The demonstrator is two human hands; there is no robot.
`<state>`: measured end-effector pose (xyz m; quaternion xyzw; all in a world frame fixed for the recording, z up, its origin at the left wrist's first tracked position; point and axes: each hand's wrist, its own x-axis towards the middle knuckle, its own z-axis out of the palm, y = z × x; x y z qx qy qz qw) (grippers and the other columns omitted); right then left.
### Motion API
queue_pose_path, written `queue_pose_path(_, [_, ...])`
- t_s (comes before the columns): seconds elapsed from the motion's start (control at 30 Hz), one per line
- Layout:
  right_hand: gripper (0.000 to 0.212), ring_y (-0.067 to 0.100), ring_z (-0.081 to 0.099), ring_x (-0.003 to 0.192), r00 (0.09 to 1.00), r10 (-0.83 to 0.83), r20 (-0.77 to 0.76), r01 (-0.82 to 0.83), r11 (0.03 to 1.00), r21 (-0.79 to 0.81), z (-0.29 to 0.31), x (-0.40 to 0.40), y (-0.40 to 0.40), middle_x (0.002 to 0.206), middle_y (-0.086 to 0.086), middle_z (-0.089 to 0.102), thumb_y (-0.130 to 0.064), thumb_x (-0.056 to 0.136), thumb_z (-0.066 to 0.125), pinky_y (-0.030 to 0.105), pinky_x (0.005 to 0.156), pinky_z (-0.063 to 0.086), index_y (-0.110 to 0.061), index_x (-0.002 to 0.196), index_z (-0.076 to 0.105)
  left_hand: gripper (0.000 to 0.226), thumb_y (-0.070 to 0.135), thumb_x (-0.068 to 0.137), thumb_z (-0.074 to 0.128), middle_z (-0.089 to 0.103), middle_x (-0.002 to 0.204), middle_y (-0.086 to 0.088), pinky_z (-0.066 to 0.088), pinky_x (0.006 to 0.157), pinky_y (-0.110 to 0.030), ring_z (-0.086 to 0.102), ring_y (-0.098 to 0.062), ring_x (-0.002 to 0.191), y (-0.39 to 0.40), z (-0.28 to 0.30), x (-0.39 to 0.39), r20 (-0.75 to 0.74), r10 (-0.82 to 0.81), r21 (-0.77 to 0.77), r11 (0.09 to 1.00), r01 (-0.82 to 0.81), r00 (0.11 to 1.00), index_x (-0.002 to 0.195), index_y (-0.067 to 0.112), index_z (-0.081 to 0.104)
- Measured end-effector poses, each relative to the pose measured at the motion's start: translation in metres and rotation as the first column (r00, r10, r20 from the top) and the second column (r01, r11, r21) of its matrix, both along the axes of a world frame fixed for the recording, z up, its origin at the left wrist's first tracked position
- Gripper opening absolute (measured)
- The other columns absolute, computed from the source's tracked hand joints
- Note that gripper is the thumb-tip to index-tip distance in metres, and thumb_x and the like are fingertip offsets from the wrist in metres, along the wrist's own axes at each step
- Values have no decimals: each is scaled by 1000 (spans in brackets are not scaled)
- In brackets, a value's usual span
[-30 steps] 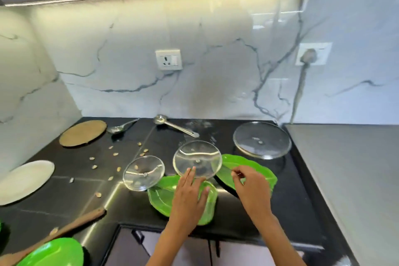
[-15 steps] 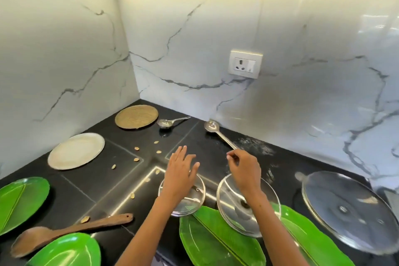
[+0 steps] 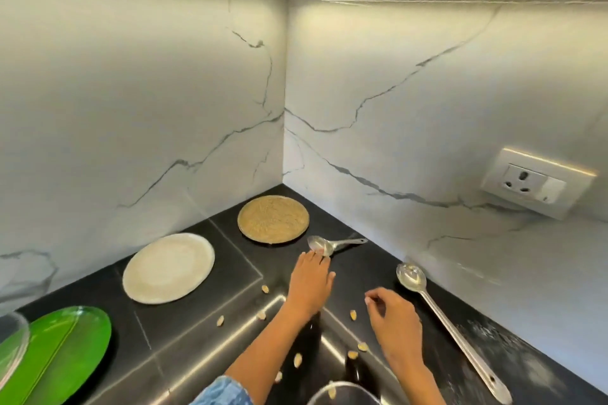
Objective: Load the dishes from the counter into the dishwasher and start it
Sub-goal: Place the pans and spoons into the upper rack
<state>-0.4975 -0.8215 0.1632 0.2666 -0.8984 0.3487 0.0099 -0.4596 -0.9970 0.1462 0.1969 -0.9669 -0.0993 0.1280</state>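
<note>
Counter: I see a black corner counter (image 3: 184, 332) under marble walls.
Left hand: my left hand (image 3: 311, 283) reaches out with straight fingers, tips touching the small spoon (image 3: 324, 245); nothing gripped.
Right hand: my right hand (image 3: 393, 312) hovers loosely curled, empty.
Dishes: long spoon (image 3: 441, 316) just right; white plate (image 3: 168, 268), brown plate (image 3: 273, 219), green plate (image 3: 62, 355) lie left.

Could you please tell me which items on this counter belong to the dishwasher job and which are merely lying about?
For the dishwasher: small spoon, long ladle, white plate, brown plate, green leaf-shaped plate.

Lying about: scattered shell bits, wall socket.
</note>
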Motion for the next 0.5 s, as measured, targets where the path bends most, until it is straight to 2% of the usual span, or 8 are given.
queue_pose_path(0.07, [10, -1, 58, 76, 999, -16, 30, 15, 1000, 11, 0, -8, -9, 82, -18, 63, -23, 88, 61, 19, 65, 44, -32, 87, 65, 44, 25, 91, 57, 54, 132, -9, 34, 106, -38, 47, -28, 124, -23, -12, -24, 30, -59, -30, 998, 60, 998, 131, 6, 52])
queue_pose_path(0.13, [11, -2, 59, 76, 998, -40, 46, 40, 999, -2, -2, -17, -13, 80, -19, 63, -22, 88, 62, 19, 65, 46, -33, 86, 65, 37, 20, 77, 72, 65, 112, -5, 45, 95, -35, 59, -25, 108, -43, -28, -46, 36, -83, -41, 996, 85, 996, 112, 10, 65])
queue_pose_path(0.2, [11, -2, 59, 75, 996, -64, 57, 64, 998, 2, -3, -23, -12, 79, -19, 64, -21, 87, 63, 18, 64, 46, -32, 85, 66, 25, 9, 69, 74, 68, 92, -2, 50, 84, -32, 62, -21, 91, -56, -42, -64, 38, -95, -58, 994, 97, 995, 93, 14, 69])
queue_pose_path(0.33, [12, -1, 60, 75, 993, -110, 50, 108, 994, 34, -8, -32, -1, 79, -22, 63, -23, 85, 65, 22, 65, 49, -35, 84, 65, 19, -1, 69, 69, 64, 72, -1, 52, 64, -29, 59, -17, 71, -73, -60, -84, 2, -127, -112, 986, 126, 992, 80, 14, 67])
queue_pose_path(0.4, [10, 0, 59, 73, 991, -131, 40, 129, 990, 49, -9, -34, 6, 80, -23, 63, -24, 85, 65, 22, 65, 49, -34, 86, 66, 25, -6, 60, 77, 59, 66, -1, 51, 52, -27, 57, -16, 62, -78, -64, -86, -3, -156, -123, 980, 154, 988, 74, 12, 67])
queue_pose_path(0.5, [9, -1, 59, 75, 988, -154, 26, 152, 987, 46, -9, -34, 16, 83, -24, 63, -25, 86, 64, 20, 66, 49, -34, 89, 67, 35, -11, 41, 83, 54, 57, -1, 39, 36, -22, 53, -14, 44, -79, -60, -83, -37, -175, -93, 981, 171, 984, 59, 11, 62])
